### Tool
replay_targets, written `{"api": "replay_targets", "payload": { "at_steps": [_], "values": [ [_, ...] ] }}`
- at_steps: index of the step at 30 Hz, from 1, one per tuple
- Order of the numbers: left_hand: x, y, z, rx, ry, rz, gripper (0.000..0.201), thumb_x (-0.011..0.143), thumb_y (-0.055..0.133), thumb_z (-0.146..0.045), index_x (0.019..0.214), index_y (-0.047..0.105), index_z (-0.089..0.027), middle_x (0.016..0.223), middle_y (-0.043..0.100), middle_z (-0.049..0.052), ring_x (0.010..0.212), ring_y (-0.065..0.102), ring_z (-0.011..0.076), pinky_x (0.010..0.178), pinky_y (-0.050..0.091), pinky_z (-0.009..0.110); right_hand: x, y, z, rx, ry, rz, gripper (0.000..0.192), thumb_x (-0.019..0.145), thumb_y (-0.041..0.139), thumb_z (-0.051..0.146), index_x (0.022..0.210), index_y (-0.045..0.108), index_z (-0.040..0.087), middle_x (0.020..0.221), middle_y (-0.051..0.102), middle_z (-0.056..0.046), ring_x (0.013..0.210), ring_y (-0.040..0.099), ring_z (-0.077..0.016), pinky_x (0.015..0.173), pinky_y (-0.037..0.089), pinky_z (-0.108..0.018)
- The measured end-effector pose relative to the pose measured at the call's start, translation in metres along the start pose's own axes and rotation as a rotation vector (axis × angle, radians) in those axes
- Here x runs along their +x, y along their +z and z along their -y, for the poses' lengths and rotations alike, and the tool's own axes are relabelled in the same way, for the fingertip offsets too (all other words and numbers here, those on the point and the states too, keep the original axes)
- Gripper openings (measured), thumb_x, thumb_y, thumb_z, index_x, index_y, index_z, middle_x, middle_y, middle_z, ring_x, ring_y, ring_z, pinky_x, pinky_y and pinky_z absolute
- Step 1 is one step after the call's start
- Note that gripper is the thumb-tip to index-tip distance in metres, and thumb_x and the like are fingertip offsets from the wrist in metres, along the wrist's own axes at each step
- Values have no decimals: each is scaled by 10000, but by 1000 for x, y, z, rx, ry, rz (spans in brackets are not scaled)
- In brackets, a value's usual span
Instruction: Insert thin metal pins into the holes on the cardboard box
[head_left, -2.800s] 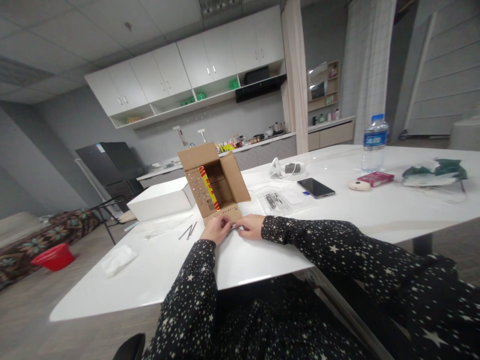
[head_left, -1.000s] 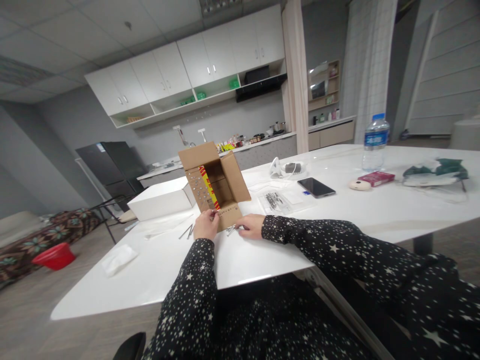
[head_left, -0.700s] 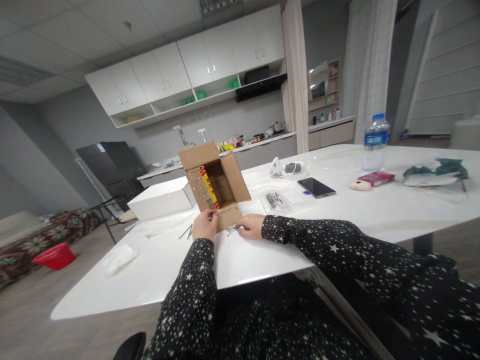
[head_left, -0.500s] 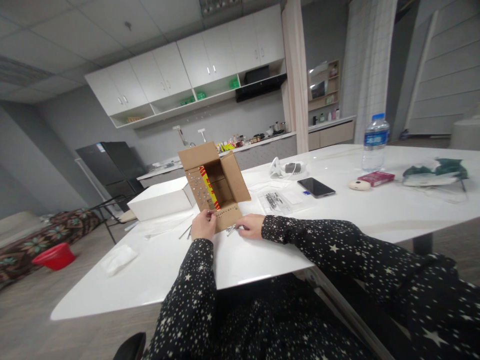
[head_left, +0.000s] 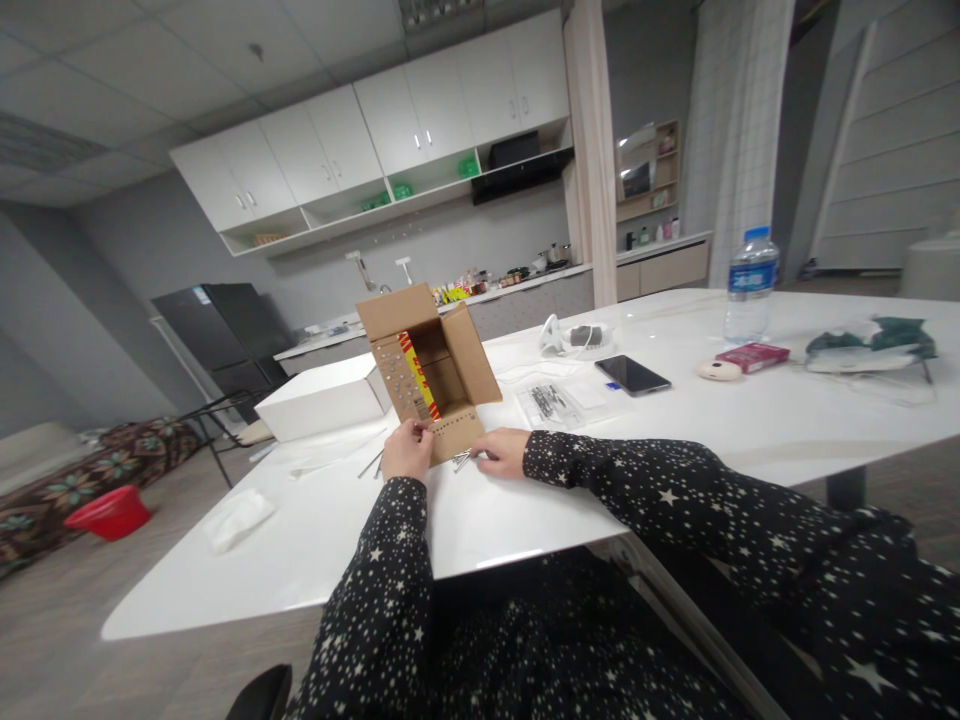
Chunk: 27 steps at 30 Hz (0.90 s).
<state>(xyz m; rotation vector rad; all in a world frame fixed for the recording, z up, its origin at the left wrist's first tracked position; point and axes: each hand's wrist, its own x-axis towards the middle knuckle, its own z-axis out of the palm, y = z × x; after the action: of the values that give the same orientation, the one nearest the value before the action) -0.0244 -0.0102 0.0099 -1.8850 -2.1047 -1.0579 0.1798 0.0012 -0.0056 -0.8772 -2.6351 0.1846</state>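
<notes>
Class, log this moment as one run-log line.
left grip: at cardboard box | right grip: by metal pieces | box: open | phone: on table

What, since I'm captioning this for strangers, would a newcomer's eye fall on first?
Probably the open cardboard box with its bright yellow-and-red strip, standing on the white table. Just in front, the left hand is at its lower left corner, and the right hand is beside thin metal rods. Farther out, a red basin stands out on the floor at the picture's left.
</notes>
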Motion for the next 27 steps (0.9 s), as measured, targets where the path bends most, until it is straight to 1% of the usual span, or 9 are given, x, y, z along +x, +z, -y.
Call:
{"api": "replay_targets", "payload": {
  "at_steps": [4, 10, 15, 20, 23, 27],
  "values": [
    [0, 0, -1, 11, -2, 9, 176, 724, 499, -290, 811, 631, -213, 827, 691, 57, 779, 621, 216, 711, 461, 324, 0, 0, 1, -4, 2, -3, 352, 754, 487, 249, 1035, 680, 161, 743, 689, -54, 674, 593, -167, 614, 402, -242],
    [0, 0, -3, 46, -3, 44, 194, 733, 499, -263, 857, 636, -204, 867, 690, 40, 787, 622, 170, 744, 461, 277, 0, 0, 0, -3, -14, 8, 341, 763, 493, 243, 1031, 681, 151, 766, 695, -62, 678, 596, -166, 617, 402, -240],
    [2, 2, -1, 75, 44, 59, 196, 749, 503, -259, 878, 641, -206, 908, 682, 45, 790, 616, 165, 770, 460, 286, 1, 0, 0, -6, -12, -9, 334, 762, 496, 246, 1023, 684, 156, 752, 693, -53, 673, 594, -161, 613, 403, -236],
    [2, 3, -2, 97, 77, 77, 193, 760, 499, -244, 907, 623, -224, 923, 675, 30, 778, 606, 160, 758, 456, 285, 1, 2, -2, -3, -14, -12, 345, 760, 491, 251, 1034, 679, 158, 743, 693, -50, 676, 596, -161, 618, 404, -237],
    [0, 1, -5, 96, 70, 61, 194, 763, 496, -223, 931, 592, -237, 903, 672, 16, 781, 605, 160, 740, 454, 282, 2, 5, -3, -7, 1, -25, 341, 755, 499, 251, 1030, 681, 162, 748, 693, -51, 674, 597, -163, 621, 406, -241],
    [-1, -1, -6, 109, 53, 68, 150, 767, 493, -210, 887, 580, -236, 918, 667, 15, 802, 604, 165, 741, 455, 285, 3, 6, -4, 9, -13, -23, 343, 758, 495, 253, 1035, 680, 169, 792, 697, -57, 711, 601, -169, 642, 411, -245]
  ]
}}
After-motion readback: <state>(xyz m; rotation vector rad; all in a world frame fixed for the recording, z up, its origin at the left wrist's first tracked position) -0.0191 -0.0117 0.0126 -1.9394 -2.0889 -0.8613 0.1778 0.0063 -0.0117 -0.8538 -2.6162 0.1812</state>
